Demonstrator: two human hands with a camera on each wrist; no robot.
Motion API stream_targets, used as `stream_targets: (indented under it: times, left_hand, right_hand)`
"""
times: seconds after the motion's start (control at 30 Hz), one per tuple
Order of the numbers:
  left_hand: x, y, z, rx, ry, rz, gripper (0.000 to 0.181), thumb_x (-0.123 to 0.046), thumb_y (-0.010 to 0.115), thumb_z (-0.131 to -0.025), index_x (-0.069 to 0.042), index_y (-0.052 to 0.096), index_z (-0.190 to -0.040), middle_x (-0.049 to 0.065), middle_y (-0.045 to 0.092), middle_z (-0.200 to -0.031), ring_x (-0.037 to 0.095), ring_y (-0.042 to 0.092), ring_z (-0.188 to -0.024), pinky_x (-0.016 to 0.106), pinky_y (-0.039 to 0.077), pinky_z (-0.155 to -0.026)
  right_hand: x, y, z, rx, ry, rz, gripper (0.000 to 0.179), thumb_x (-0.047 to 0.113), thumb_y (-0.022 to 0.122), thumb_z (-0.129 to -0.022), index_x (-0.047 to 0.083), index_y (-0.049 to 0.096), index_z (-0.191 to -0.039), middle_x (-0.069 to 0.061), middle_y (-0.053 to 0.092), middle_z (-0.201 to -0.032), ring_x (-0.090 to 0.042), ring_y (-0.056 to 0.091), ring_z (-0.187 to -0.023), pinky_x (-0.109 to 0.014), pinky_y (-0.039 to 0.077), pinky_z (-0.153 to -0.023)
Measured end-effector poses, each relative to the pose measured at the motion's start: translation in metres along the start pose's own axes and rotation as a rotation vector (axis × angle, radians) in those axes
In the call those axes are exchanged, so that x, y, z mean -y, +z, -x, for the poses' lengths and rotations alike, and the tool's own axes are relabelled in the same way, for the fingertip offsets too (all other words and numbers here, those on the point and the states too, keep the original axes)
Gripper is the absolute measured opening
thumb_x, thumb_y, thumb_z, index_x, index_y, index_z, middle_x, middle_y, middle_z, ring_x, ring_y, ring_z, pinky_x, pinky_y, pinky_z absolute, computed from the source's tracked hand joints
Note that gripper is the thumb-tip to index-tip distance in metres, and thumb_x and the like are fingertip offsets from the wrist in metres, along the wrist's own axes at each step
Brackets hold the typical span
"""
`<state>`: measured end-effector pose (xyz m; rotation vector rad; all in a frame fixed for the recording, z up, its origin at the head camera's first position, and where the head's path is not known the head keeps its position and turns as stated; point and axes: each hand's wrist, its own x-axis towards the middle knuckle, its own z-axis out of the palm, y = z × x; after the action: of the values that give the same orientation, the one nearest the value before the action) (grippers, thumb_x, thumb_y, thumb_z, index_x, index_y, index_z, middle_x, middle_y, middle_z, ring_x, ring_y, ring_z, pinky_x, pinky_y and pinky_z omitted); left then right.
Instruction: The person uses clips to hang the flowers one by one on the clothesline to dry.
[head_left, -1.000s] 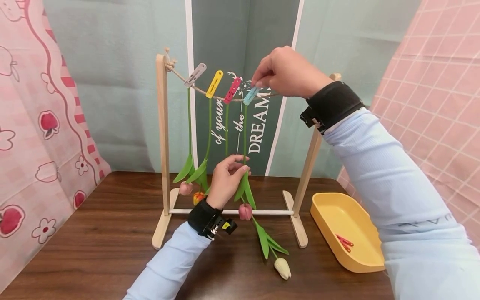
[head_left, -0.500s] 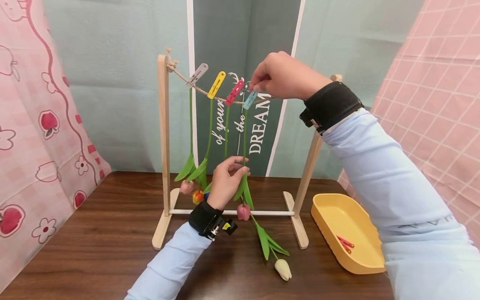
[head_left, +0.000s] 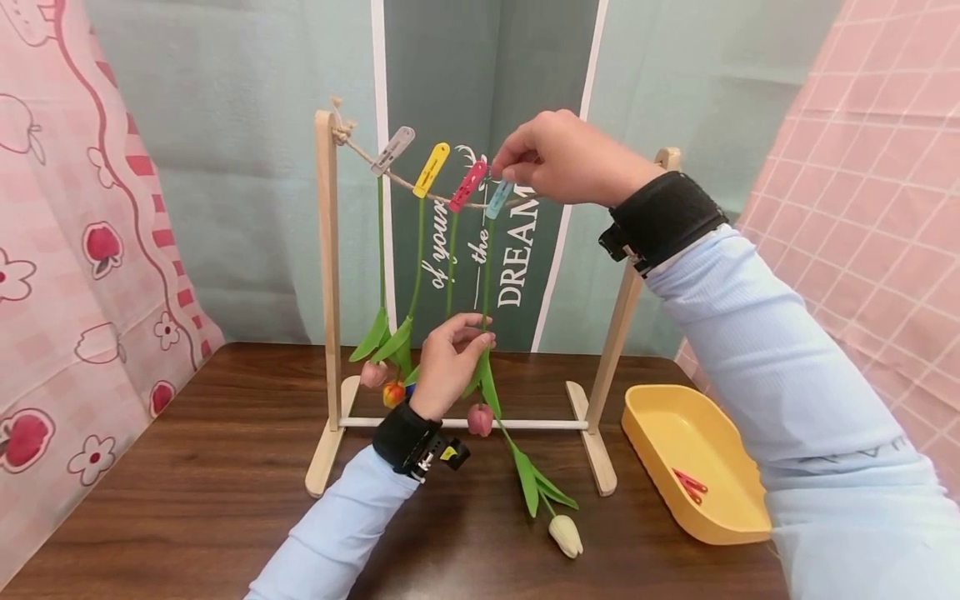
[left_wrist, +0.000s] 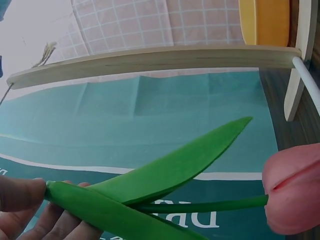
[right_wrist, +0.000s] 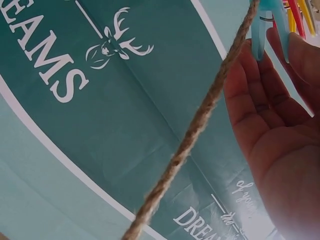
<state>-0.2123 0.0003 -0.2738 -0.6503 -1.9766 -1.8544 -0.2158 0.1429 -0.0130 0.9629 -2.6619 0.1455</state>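
Observation:
My left hand (head_left: pixel 448 362) pinches the stem of a pink tulip (head_left: pixel 480 419), which hangs bloom down. Its bloom and green leaves (left_wrist: pixel 170 165) fill the lower part of the left wrist view. A light blue clothespin (head_left: pixel 498 200) sits on the rope (head_left: pixel 517 202) at the top of that stem. Thumb and fingers of my right hand (head_left: pixel 573 158) pinch the clothespin's handle ends; in the right wrist view its legs (right_wrist: pixel 258 42) stand apart between them. Left of it, red (head_left: pixel 468 187), yellow (head_left: pixel 432 170) and grey (head_left: pixel 393 151) clothespins hold other tulip stems.
The rope spans a wooden frame (head_left: pixel 327 275) with a white lower bar (head_left: pixel 551 426). A white tulip (head_left: pixel 565 536) lies on the table. At right stands a yellow tray (head_left: pixel 637 433) with red clothespins (head_left: pixel 690 486). Pale pink (head_left: pixel 373 373) and orange (head_left: pixel 393 393) tulips hang at left.
The pink tulip's bloom has swung slightly left, and my left hand has shifted a little left with it. My right hand has sunk slightly, still at the blue clothespin.

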Motion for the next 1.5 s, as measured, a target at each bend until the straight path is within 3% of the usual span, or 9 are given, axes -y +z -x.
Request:
stream_targets:
  times: [0.33,0.63,0.83,1.2,1.5]
  left_hand:
    - [0.007,-0.009,0.004,-0.047,0.092,-0.135,0.022,-0.007,0.068,-0.092,-0.003,0.068,-0.113,0.009,0.071,-0.095,0.019,0.067,-0.083,0.034,0.053,-0.073]
    - [0.009,-0.018,0.006,-0.069,0.114,-0.18,0.018,-0.004,0.067,-0.091,-0.002,0.069,-0.109,0.01,0.071,-0.093,0.019,0.068,-0.083,0.036,0.053,-0.074]
    - [0.009,-0.025,0.01,-0.064,0.106,-0.192,0.017,-0.002,0.068,-0.09,-0.002,0.07,-0.107,0.01,0.072,-0.092,0.018,0.069,-0.083,0.035,0.053,-0.072]
    - [0.013,-0.039,0.015,-0.057,0.098,-0.206,0.016,-0.002,0.068,-0.09,0.002,0.069,-0.105,0.011,0.072,-0.089,0.02,0.067,-0.079,0.035,0.051,-0.072]
    - [0.014,-0.043,0.019,-0.043,0.076,-0.228,0.016,-0.004,0.068,-0.091,0.002,0.069,-0.106,0.008,0.071,-0.086,0.019,0.068,-0.079,0.036,0.048,-0.077]
  right_hand:
    - [-0.001,0.003,-0.002,-0.038,-0.014,-0.003,0.022,0.007,0.054,-0.099,0.0,0.069,-0.114,-0.013,0.068,-0.107,-0.022,0.061,-0.09,-0.035,0.049,-0.083]
    - [-0.002,0.002,-0.002,-0.08,0.006,0.005,0.022,0.008,0.056,-0.098,0.001,0.069,-0.114,-0.011,0.066,-0.109,-0.022,0.061,-0.095,-0.036,0.049,-0.085]
    - [-0.004,0.0,0.002,-0.143,0.0,-0.004,0.022,0.008,0.058,-0.097,0.001,0.07,-0.114,-0.012,0.066,-0.111,-0.024,0.06,-0.098,-0.038,0.047,-0.086]
    - [-0.003,0.001,0.017,-0.176,0.001,-0.055,0.023,0.009,0.06,-0.096,0.0,0.068,-0.116,-0.011,0.065,-0.113,-0.023,0.061,-0.1,-0.037,0.048,-0.092]
    - [-0.006,0.006,0.03,-0.238,-0.081,-0.045,0.019,0.003,0.061,-0.094,-0.002,0.07,-0.11,-0.012,0.067,-0.105,-0.021,0.061,-0.094,-0.038,0.049,-0.09]
